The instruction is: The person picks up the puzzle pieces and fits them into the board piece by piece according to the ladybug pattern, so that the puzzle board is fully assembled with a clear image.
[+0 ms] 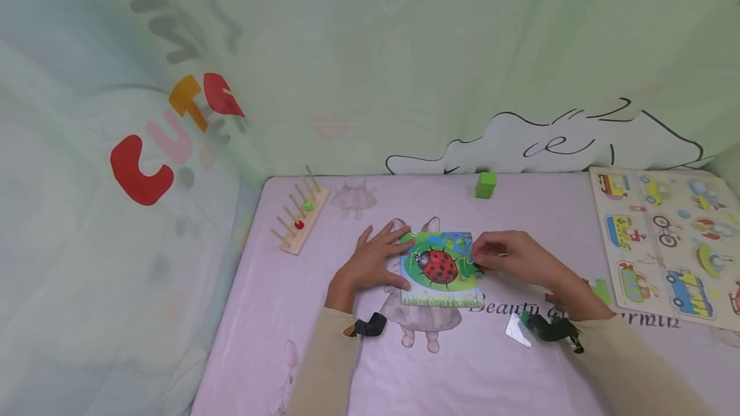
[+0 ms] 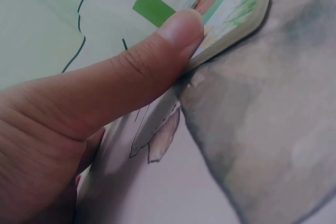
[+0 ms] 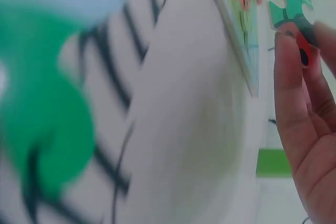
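Note:
A square ladybug puzzle board [image 1: 442,300] lies on the pink cloth, with a red spotted ladybug on green at its middle. My left hand [image 1: 374,260] rests at the board's left side with fingers spread over its upper left corner. In the left wrist view its straight thumb [image 2: 142,66] presses on the board's edge. My right hand [image 1: 514,257] is at the board's right edge. Between thumb and fingers it pinches a puzzle piece [image 3: 283,11], green with red and black parts, seen beside the board in the right wrist view.
A wooden peg rack [image 1: 315,216] with a red and a green bead stands at the left. Near the back wall is a green block [image 1: 485,185]. Picture boards with vehicles [image 1: 630,262] lie at the right. Loose pieces [image 1: 602,291] and a shiny piece [image 1: 518,331] lie around my right forearm.

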Action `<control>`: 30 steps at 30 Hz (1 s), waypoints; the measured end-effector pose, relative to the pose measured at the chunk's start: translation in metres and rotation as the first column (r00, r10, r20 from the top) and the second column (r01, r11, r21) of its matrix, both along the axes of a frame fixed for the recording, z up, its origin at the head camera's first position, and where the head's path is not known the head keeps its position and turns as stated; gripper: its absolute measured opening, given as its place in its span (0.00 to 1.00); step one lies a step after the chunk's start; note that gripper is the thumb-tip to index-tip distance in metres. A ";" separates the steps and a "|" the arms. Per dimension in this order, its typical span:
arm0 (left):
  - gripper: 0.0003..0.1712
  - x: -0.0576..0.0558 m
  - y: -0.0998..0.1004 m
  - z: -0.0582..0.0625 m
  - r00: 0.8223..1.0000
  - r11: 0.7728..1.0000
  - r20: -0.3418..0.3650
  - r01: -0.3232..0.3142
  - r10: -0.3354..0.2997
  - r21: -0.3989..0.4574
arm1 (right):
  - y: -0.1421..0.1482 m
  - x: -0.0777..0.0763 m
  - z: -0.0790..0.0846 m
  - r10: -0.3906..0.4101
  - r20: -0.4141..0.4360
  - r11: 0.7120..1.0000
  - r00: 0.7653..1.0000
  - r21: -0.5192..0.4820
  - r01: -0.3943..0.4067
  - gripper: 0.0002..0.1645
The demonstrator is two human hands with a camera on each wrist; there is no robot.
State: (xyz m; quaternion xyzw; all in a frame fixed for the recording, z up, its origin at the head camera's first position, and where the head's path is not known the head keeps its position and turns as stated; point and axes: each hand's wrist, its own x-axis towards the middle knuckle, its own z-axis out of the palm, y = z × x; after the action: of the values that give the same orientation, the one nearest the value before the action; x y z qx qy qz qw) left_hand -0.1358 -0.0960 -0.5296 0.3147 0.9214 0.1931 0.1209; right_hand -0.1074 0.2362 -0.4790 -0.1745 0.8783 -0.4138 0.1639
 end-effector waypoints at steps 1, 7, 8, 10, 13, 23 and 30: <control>0.59 0.000 0.000 0.000 1.000 1.000 0.000 0.000 0.000 0.002 | -0.003 -0.001 0.000 0.000 0.001 1.000 1.000 -0.004 0.000 0.04; 0.59 0.001 0.000 0.000 1.000 1.000 -0.004 0.000 0.000 0.003 | -0.020 -0.003 0.000 -0.027 0.035 0.999 0.999 -0.035 0.028 0.06; 0.59 0.000 0.000 0.000 1.000 1.000 -0.005 0.000 0.000 0.003 | -0.023 -0.003 0.000 -0.037 0.041 0.999 0.998 -0.037 0.039 0.06; 0.59 0.000 0.000 0.000 1.000 1.000 -0.004 0.000 0.000 0.004 | -0.029 -0.004 0.000 -0.057 0.048 0.998 0.997 -0.029 0.058 0.06; 0.59 0.000 0.000 -0.001 1.000 1.000 0.001 -0.002 0.002 0.008 | -0.037 -0.006 0.000 -0.085 0.058 0.996 0.995 -0.006 0.086 0.06; 0.59 -0.001 0.000 -0.001 1.000 1.000 0.017 0.002 -0.002 0.006 | -0.062 -0.009 0.001 -0.140 0.104 0.990 0.985 0.013 0.140 0.07; 0.59 0.000 -0.001 0.001 1.000 1.000 0.015 0.012 -0.012 0.001 | -0.078 -0.012 -0.007 -0.181 0.167 0.984 0.969 0.031 0.178 0.09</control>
State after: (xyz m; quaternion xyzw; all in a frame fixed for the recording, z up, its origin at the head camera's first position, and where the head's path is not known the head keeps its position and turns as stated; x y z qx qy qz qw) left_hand -0.1361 -0.0968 -0.5286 0.3187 0.9185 0.1951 0.1290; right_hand -0.1199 0.1586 -0.4865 -0.0574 0.8767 -0.4332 0.2011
